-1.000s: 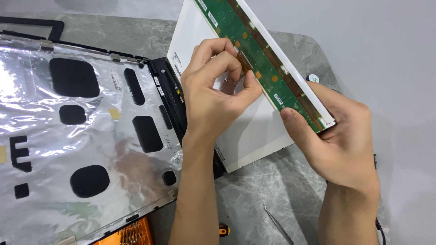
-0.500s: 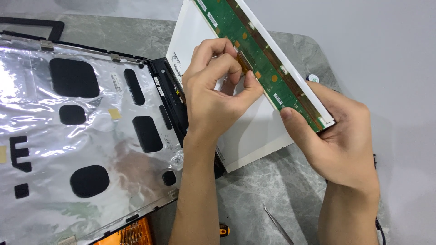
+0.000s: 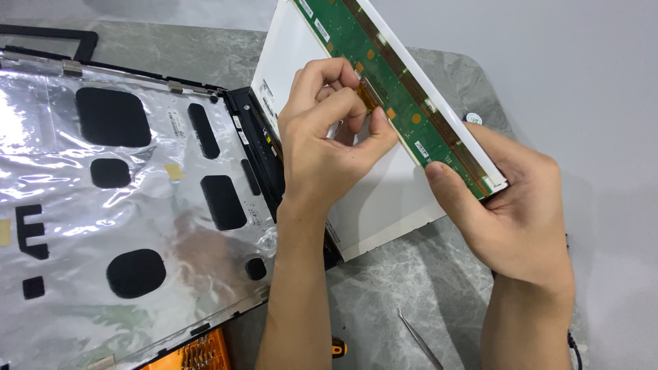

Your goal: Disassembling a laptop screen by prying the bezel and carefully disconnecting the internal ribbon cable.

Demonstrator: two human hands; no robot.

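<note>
Almost nothing has moved since the earlier frames: both hands sit where they were on the tilted display panel (image 3: 384, 199), whose white back faces the camera.

The left hand (image 3: 329, 144) has its thumb and fingers (image 3: 373, 127) pressed together, pinching the small amber ribbon connector (image 3: 367, 96) on the green circuit strip (image 3: 391, 89) that runs along the panel's raised edge. The right hand (image 3: 510, 212) grips the panel's lower corner, thumb laid over the strip's end and fingers curled behind the panel, out of sight.

Just left of the left wrist lies the foil-lined laptop lid (image 3: 130, 205) on the grey bench (image 3: 384, 301). Below the right hand's wrist, near the frame edge, lie tweezers (image 3: 419, 339).
</note>
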